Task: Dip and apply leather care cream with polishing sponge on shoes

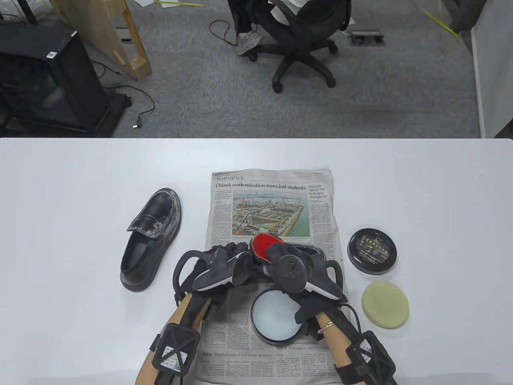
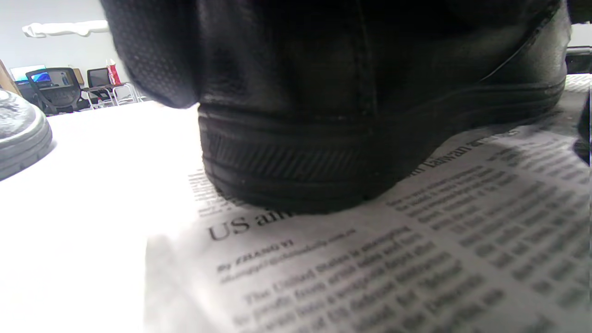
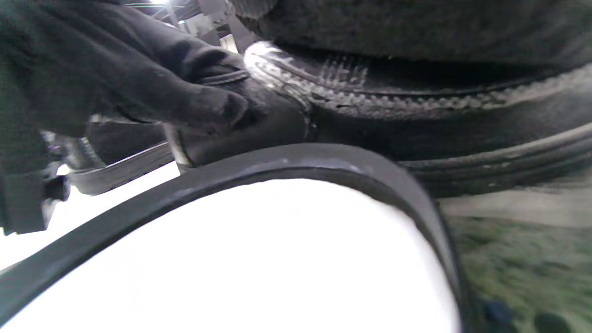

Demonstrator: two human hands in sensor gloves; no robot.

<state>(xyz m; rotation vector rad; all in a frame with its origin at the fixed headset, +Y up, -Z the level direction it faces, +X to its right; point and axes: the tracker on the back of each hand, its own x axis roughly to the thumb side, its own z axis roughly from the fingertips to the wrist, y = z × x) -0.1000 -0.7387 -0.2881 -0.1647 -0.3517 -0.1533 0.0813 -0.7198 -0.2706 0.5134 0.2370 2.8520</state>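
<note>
A black leather shoe (image 1: 310,252) stands on the newspaper (image 1: 272,200), mostly hidden under both hands. My left hand (image 1: 228,260) grips its heel end; the heel (image 2: 323,152) fills the left wrist view. My right hand (image 1: 276,252) holds a red polishing sponge (image 1: 264,244) against the top of this shoe. The open cream tin (image 1: 256,325) with white cream sits on the newspaper just below my right hand; its rim (image 3: 323,162) shows in the right wrist view, with the shoe (image 3: 462,134) behind it. A second black shoe (image 1: 150,240) lies on the table to the left.
The tin's black lid (image 1: 372,250) and a round pale yellow sponge (image 1: 385,304) lie on the table right of the newspaper. The second shoe's toe (image 2: 23,134) shows at the left edge of the left wrist view. An office chair (image 1: 304,40) stands beyond the table.
</note>
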